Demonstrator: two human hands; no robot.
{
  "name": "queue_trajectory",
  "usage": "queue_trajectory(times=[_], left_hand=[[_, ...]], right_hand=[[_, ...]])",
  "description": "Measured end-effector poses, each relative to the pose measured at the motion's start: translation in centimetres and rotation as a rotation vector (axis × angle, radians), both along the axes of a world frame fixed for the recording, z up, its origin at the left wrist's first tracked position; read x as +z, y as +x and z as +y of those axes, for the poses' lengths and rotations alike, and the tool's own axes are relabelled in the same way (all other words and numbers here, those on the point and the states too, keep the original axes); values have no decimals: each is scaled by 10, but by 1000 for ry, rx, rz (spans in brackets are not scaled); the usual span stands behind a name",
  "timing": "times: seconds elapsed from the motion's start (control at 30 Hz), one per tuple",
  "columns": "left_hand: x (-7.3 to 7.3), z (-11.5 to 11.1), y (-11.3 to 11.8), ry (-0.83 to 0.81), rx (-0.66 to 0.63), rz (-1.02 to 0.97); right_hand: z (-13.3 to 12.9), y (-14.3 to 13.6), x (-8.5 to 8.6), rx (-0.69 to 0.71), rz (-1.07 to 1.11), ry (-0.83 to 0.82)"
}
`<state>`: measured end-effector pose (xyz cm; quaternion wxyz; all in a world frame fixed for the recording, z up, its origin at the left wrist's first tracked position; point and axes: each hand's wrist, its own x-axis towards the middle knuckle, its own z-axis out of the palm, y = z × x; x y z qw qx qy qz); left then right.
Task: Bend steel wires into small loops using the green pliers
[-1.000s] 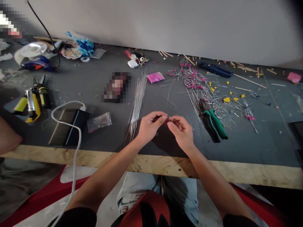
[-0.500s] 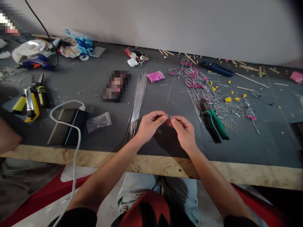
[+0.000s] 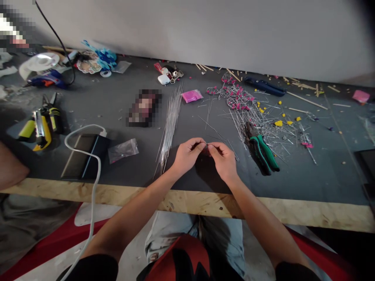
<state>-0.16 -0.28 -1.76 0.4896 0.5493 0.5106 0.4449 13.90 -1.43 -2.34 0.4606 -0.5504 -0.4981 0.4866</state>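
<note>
My left hand [image 3: 189, 156] and my right hand [image 3: 223, 159] meet fingertip to fingertip above the dark table near its front edge. Between both pinches runs a short piece of thin wire [image 3: 206, 144], mostly covered by the fingers. Left of my left hand lies a bundle of long straight silver wires [image 3: 170, 127]. To the right of my right hand rest pliers [image 3: 261, 150] with green and black handles. Beyond them is a heap of bent wire pieces with pink blobs [image 3: 238, 95], and loose cut wires lie around it.
A power bank [image 3: 84, 156] with a white cable [image 3: 95, 183] and a small clear bag [image 3: 123, 150] lie left. Farther left are yellow-handled cutters and a utility knife [image 3: 42, 130]. A pink packet [image 3: 191, 96] and keys [image 3: 172, 74] lie behind. Another person's arm [image 3: 11, 166] rests at the left edge.
My fingertips have drawn closer together, and less of the wire shows between them. The camera view has shifted slightly. Things on the table lie as before.
</note>
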Motion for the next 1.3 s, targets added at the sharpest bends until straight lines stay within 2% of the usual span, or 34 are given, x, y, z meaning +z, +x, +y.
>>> queue_trajectory(times=[0.2,0.47,0.87,1.03,1.3], left_hand=[[-6,1,1,7,-2,-62],[-12,2,3,-64,16,-189],[-5,-3,5,55,41,-84],[-4,-4,4,22,28,-132],[-3,-2,2,-71,17,-228]], right_hand=[[2,-2,-1,-2,0,-15],[4,-2,-1,4,38,-17],[0,-5,1,-53,-37,73],[-2,-5,3,-43,12,51],[-3,-5,5,-36,-49,150]])
